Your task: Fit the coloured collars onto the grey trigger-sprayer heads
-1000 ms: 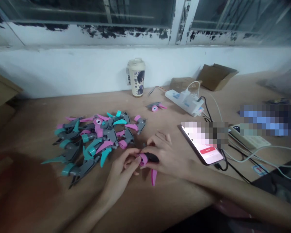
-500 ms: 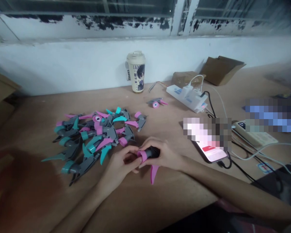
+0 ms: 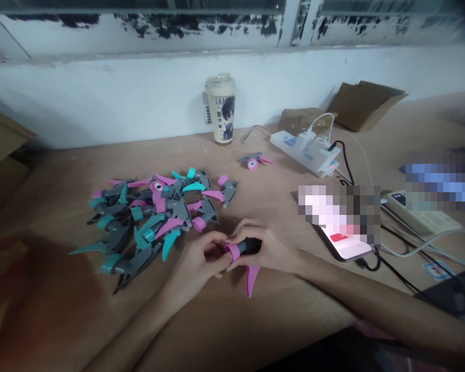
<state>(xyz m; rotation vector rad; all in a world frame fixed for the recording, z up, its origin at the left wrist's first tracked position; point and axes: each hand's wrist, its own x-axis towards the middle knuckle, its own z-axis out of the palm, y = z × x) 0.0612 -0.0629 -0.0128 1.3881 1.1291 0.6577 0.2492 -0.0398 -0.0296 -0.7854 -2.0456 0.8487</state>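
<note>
Both hands are closed around one trigger sprayer head (image 3: 243,247) just above the table, its grey-black body partly hidden by the fingers. My right hand (image 3: 273,248) wraps the body, and the pink trigger sticks out below that hand. With thumb and fingers, my left hand (image 3: 203,258) pinches the pink collar (image 3: 233,251) at the near end; its fingertips are partly hidden. To the left lies a loose pile of sprayer heads (image 3: 174,209), grey with pink or teal collars and triggers. Another pink and grey sprayer head (image 3: 254,162) lies apart, farther back.
A cream coffee cup (image 3: 221,111) stands by the wall. At the right are a white power strip (image 3: 304,150), a phone (image 3: 349,243) with a lit screen, a pale box-like device (image 3: 422,214) and several cables. Cardboard boxes (image 3: 366,106) sit at the back right.
The camera view has shifted slightly, so the scene sits a little differently in the picture. Both hands keep their hold on the same sprayer head, with hardly any visible movement.
</note>
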